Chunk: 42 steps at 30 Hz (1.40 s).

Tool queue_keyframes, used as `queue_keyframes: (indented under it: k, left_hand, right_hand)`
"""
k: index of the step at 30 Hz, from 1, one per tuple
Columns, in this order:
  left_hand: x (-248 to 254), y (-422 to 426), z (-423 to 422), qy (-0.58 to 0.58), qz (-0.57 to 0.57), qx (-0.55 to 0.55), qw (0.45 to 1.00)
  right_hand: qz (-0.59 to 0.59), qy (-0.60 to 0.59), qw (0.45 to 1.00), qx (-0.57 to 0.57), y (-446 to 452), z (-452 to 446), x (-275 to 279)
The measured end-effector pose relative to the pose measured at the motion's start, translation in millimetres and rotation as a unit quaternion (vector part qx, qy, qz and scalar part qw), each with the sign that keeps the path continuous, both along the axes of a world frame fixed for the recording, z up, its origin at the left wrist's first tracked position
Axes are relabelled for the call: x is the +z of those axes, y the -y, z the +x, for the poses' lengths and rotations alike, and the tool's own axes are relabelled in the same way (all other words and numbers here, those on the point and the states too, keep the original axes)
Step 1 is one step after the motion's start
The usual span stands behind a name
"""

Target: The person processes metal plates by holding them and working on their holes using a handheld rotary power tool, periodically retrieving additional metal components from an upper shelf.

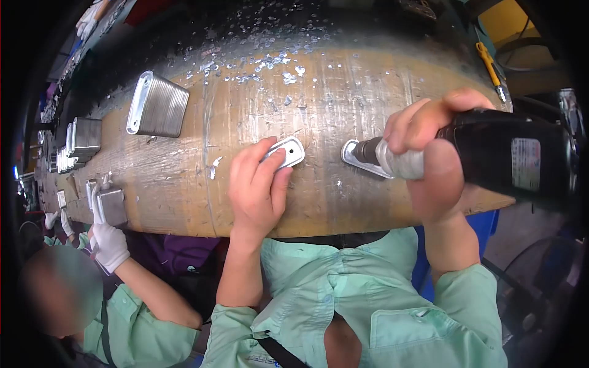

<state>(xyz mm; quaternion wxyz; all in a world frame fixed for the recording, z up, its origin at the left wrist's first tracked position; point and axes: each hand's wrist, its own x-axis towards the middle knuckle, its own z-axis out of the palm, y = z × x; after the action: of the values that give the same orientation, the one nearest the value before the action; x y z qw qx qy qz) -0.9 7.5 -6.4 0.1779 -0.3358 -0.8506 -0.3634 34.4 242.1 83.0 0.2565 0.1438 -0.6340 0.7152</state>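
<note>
My left hand (257,184) has its fingers on a small oblong metal plate (296,152) with rounded ends and a dark hole, lying on the worn wooden table. My right hand (426,147) is wrapped round the pale, taped front part of a black power tool (503,150). The tool's dark tip rests over a second oblong metal plate (350,151) to the right of the first. Part of that second plate is hidden under the tip.
A stack of metal plates (161,104) stands at the upper left, with more stacks (84,136) farther left. Small metal discs (270,60) lie scattered at the back. A co-worker's gloved hand (110,244) is at lower left. A yellow-handled tool (487,62) lies upper right.
</note>
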Motion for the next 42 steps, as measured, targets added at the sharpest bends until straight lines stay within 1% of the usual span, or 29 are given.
queue_keyframes:
  k: [4, 5, 7, 8, 10, 11, 12, 15, 18, 20, 22, 24, 25, 26, 27, 28, 30, 33, 35, 36, 37, 39, 40, 42]
  left_hand:
    - [5.6, 2.3, 4.1, -0.004, -0.040, 0.018, 0.999]
    - [12.3, 1.1, 8.4, -0.034, -0.061, 0.035, 0.997]
    - [31.3, -10.2, 18.1, -0.096, -0.098, 0.068, 0.988]
    - [35.9, -19.1, 19.0, -0.077, -0.098, 0.012, 0.992]
    - [40.6, -41.4, 17.5, -0.036, -0.099, -0.097, 0.990]
    - [38.9, -56.8, 16.4, -0.041, -0.117, -0.133, 0.983]
    - [36.3, -72.6, 14.1, -0.048, -0.136, -0.166, 0.975]
    - [22.1, -101.3, 12.6, -0.013, -0.162, -0.214, 0.963]
    - [20.8, -107.2, 8.8, 0.004, -0.154, -0.231, 0.961]
    - [14.2, -109.5, 8.1, 0.019, -0.122, -0.249, 0.960]
    - [13.2, -104.9, 6.0, 0.025, -0.091, -0.247, 0.965]
    - [10.9, -106.5, 6.7, 0.039, -0.057, -0.256, 0.964]
    - [13.7, -107.8, 7.5, 0.023, -0.047, -0.231, 0.972]
    - [20.8, -106.0, 6.9, 0.020, -0.070, -0.235, 0.969]
    - [23.2, -102.7, 8.8, -0.015, -0.038, -0.212, 0.976]
    - [35.6, -90.1, 10.5, -0.019, -0.052, -0.190, 0.980]
    - [54.7, -74.6, 11.7, -0.025, -0.064, -0.177, 0.982]
    - [55.8, -42.3, 6.1, -0.098, 0.007, -0.081, 0.992]
    - [50.1, -14.6, -0.3, -0.108, -0.020, -0.001, 0.994]
    - [45.8, -5.0, 1.3, -0.108, -0.034, 0.036, 0.993]
    - [42.6, 3.7, 6.3, -0.062, -0.063, 0.031, 0.996]
    - [40.4, 19.1, 8.5, 0.021, -0.124, 0.025, 0.992]
    - [38.4, 20.0, 6.8, 0.014, -0.105, 0.029, 0.994]
    - [30.0, 17.3, 8.7, 0.008, -0.066, 0.035, 0.997]
  right_hand:
    - [-0.086, -0.029, 0.995, -0.037, -25.7, 29.4, 9.2]
    - [-0.108, -0.040, 0.992, -0.044, -35.2, 39.6, 13.0]
    - [-0.115, -0.025, 0.985, -0.127, -53.3, 59.0, 15.5]
    - [-0.108, -0.016, 0.980, -0.167, -60.0, 65.5, 15.0]
    - [-0.055, 0.012, 0.972, -0.227, -67.9, 73.8, 6.9]
    - [-0.031, 0.025, 0.966, -0.254, -69.6, 76.5, 1.6]
    - [-0.037, 0.013, 0.967, -0.252, -71.3, 78.5, -2.8]
    - [-0.038, -0.018, 0.968, -0.247, -73.3, 85.6, -12.5]
    - [-0.047, -0.030, 0.972, -0.227, -76.9, 91.3, -14.6]
    - [-0.069, -0.026, 0.972, -0.223, -82.8, 96.3, -19.1]
    - [-0.138, -0.018, 0.968, -0.208, -98.3, 103.1, -31.6]
    - [-0.168, 0.026, 0.956, -0.237, -111.7, 102.2, -40.3]
    - [-0.155, 0.029, 0.955, -0.251, -119.7, 100.3, -43.1]
    - [-0.132, 0.025, 0.955, -0.265, -127.4, 96.3, -46.9]
    - [-0.101, 0.013, 0.954, -0.280, -124.5, 90.7, -43.4]
    - [-0.003, -0.070, 0.926, -0.372, -83.1, 76.4, -9.3]
    - [-0.011, -0.068, 0.928, -0.366, -69.0, 71.0, 1.8]
    - [-0.009, -0.080, 0.910, -0.406, -66.9, 67.6, 1.7]
    - [-0.004, -0.080, 0.911, -0.404, -63.6, 64.7, 1.1]
    - [0.000, -0.075, 0.911, -0.406, -64.4, 64.8, 1.4]
    - [-0.005, -0.071, 0.917, -0.392, -65.3, 64.2, 2.5]
    - [-0.018, -0.074, 0.912, -0.403, -60.0, 59.2, 6.5]
    - [-0.024, -0.075, 0.910, -0.408, -57.8, 56.6, 7.4]
    - [0.018, -0.069, 0.921, -0.383, -65.8, 58.5, 1.3]
